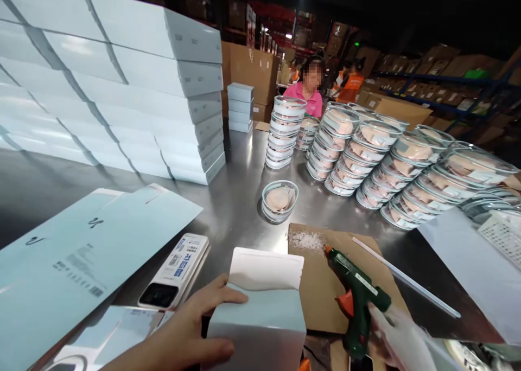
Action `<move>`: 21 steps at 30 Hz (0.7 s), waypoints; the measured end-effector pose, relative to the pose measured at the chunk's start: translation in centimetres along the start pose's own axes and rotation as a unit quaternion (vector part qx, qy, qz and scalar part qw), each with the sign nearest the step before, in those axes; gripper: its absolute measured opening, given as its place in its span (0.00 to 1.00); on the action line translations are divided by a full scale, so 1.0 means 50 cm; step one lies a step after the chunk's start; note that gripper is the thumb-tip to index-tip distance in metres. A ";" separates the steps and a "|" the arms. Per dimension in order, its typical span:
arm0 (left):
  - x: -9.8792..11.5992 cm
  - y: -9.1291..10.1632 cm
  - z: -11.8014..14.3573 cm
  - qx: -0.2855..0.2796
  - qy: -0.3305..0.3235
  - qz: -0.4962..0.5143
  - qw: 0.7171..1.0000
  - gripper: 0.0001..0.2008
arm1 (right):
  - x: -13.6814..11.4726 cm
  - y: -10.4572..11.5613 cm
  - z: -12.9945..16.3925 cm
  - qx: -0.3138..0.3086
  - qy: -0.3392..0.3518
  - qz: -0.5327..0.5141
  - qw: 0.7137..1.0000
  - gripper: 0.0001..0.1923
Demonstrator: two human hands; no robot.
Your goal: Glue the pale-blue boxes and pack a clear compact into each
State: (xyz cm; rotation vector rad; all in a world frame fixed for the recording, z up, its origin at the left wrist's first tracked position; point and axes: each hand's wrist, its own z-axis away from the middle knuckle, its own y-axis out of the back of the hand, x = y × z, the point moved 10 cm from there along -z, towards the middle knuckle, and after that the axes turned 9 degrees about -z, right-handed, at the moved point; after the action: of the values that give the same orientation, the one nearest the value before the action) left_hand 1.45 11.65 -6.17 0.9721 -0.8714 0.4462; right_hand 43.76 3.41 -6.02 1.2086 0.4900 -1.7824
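Note:
My left hand (185, 333) grips the left side of a pale blue carton (260, 322) with its white top flap raised, at the table's near edge. My right hand (401, 338), in a white glove, holds the handle of a green glue gun (356, 300) with an orange trigger. Its nozzle points up-left over a brown cardboard sheet (317, 284) that carries a patch of dried glue bits. A single clear round container (279, 200) with a beige item inside stands just beyond the cardboard.
Flat pale blue cartons (81, 251) and a small printed box (177, 270) lie at left. Tall stacks of closed blue boxes (122, 89) stand behind. Leaning stacks of filled round containers (366, 148) fill the right. A glue stick (407, 279) lies on the steel table (236, 197). People sit beyond.

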 end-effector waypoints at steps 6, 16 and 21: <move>-0.015 -0.026 -0.007 0.005 -0.047 0.044 0.998 0.31 | -0.070 -0.219 0.113 -0.241 0.218 -0.037 0.945 0.59; 0.026 0.002 0.015 0.153 -0.145 0.227 0.951 0.23 | -0.045 -0.348 0.190 -0.345 0.357 0.167 0.852 0.37; 0.072 0.013 -0.001 0.059 -0.181 0.085 0.978 0.11 | -0.116 -0.380 0.237 -0.396 0.433 0.160 0.794 0.36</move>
State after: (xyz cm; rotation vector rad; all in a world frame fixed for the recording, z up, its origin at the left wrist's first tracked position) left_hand 3.17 11.86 -2.94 1.1123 -1.2752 0.4789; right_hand 22.20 7.24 1.44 1.2944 1.3062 -0.4913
